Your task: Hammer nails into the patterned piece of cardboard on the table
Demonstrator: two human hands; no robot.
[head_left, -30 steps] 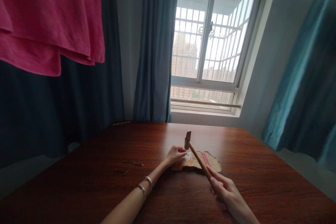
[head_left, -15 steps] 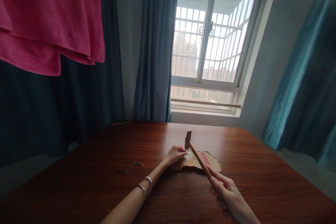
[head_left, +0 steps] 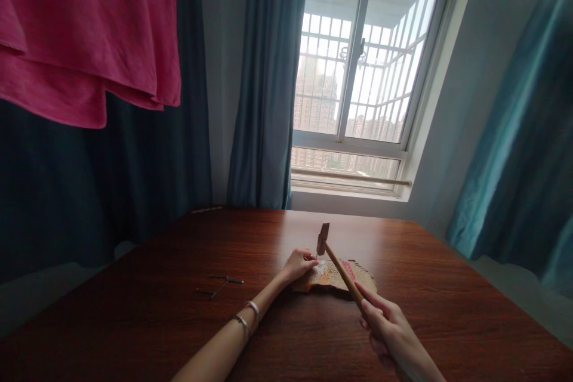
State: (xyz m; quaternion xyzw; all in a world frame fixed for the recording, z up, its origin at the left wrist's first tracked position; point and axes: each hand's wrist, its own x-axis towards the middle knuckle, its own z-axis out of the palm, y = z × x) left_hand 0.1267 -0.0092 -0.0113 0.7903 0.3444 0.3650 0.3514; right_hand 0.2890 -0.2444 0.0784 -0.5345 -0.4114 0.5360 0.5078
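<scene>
The left hand [head_left: 299, 265] pinches a nail [head_left: 317, 257], the right hand [head_left: 384, 319] grips a hammer [head_left: 340, 269], and poor aim could bruise fingertips [head_left: 313, 262].

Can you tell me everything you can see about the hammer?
The hammer has a long, straight, light-brown handle that looks like wood. Its short, blocky head is darker brown; it may be metal, but that's hard to tell. The right hand grips the handle's near end. The hammer slants away from the person and leftward, crossing in front of the patterned board. Its head is close to the left hand's fingertips; whether it touches anything there is unclear.
</scene>
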